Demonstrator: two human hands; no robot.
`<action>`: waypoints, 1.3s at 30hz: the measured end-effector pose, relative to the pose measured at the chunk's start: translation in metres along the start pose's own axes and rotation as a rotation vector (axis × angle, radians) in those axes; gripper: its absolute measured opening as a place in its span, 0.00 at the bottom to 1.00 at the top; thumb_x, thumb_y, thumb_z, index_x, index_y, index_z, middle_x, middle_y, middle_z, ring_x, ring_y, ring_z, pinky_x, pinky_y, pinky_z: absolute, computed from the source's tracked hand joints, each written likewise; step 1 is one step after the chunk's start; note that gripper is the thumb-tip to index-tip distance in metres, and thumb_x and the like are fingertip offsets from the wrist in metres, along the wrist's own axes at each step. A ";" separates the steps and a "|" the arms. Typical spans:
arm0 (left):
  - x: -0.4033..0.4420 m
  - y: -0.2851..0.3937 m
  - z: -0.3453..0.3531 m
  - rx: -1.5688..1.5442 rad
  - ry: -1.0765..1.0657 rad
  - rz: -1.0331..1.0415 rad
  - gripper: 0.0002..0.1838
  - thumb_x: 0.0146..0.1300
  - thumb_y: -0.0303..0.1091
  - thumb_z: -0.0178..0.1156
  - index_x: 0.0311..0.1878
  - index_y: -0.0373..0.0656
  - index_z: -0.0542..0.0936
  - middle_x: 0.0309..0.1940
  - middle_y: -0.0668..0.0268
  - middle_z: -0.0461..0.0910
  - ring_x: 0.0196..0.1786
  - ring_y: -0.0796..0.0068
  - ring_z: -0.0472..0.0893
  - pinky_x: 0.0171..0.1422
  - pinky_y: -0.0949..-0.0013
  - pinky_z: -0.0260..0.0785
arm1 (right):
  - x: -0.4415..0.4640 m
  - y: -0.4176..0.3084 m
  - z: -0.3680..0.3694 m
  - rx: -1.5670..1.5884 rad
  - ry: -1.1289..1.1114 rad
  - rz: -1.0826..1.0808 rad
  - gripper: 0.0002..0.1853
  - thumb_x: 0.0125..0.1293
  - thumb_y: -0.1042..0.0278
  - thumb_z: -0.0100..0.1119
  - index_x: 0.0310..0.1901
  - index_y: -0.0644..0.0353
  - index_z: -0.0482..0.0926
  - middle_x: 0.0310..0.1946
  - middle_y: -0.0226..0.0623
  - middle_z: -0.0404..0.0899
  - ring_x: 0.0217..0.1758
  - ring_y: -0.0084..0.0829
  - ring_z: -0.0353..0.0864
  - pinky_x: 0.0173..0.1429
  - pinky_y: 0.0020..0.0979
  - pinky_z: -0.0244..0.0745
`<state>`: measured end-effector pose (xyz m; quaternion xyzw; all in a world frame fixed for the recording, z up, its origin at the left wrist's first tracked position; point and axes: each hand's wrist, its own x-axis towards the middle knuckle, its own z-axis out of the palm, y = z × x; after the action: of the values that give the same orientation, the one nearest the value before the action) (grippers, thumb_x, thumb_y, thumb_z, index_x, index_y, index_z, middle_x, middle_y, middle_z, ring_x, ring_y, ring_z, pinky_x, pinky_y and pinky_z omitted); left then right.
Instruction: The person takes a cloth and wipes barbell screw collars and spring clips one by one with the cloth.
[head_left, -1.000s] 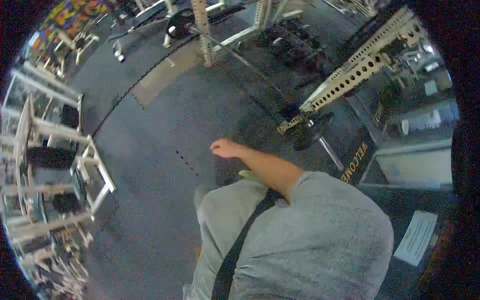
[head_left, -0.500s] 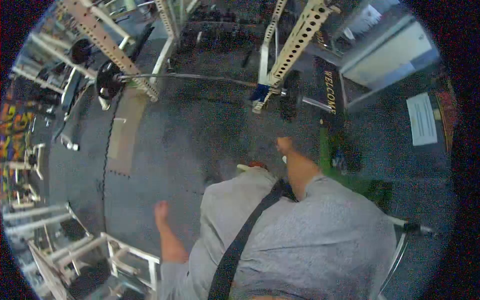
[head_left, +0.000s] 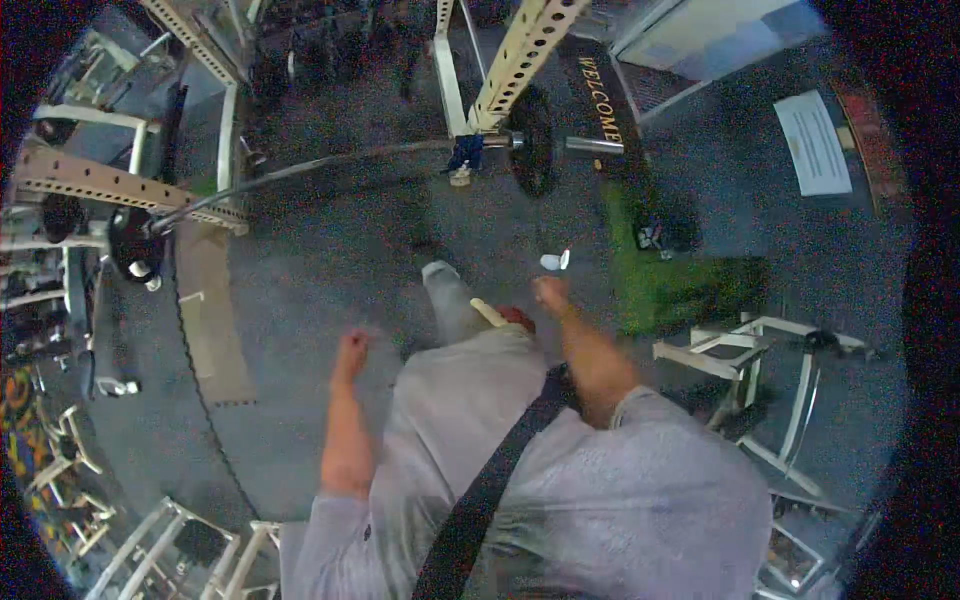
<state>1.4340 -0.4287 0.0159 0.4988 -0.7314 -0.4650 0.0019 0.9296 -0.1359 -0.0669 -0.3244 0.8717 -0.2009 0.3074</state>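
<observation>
Low on the left, my left hand (head_left: 352, 350) hangs over the dark floor, away from any object. Motion blur hides its fingers. My right hand (head_left: 549, 291) is out in front of my body with its fingers curled in, and I see nothing in it. Just beyond it shows a small white thing (head_left: 556, 261) whose kind I cannot make out; it looks apart from the hand. A dark strap (head_left: 490, 460) crosses my grey shirt (head_left: 620, 500). A pale and red item (head_left: 515, 318) sticks out past the shirt's front.
Ahead stands a rack with a perforated upright (head_left: 525, 60) and a long barbell (head_left: 330, 165) carrying black plates (head_left: 530, 140). A WELCOME mat (head_left: 600, 100) lies beyond. On the right are green turf (head_left: 690, 295) and a white metal frame (head_left: 700, 355); more equipment (head_left: 190, 540) is at lower left.
The view has shifted and turned, so the rack and barbell now sit higher and further left. My left hand has swung forward. More of the white frame at right shows.
</observation>
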 end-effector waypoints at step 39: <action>-0.061 -0.016 -0.050 -0.798 0.061 -0.715 0.17 0.71 0.38 0.51 0.56 0.38 0.74 0.46 0.60 0.81 0.46 0.67 0.81 0.53 0.62 0.74 | 0.322 -0.264 -0.030 0.871 0.500 0.494 0.10 0.54 0.63 0.60 0.23 0.58 0.74 0.20 0.30 0.70 0.22 0.27 0.68 0.27 0.34 0.61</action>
<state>1.4995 -0.4195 0.0618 0.6904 -0.2819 -0.6640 0.0541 0.8331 -0.5402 -0.0305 0.1040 0.8047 -0.5353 0.2347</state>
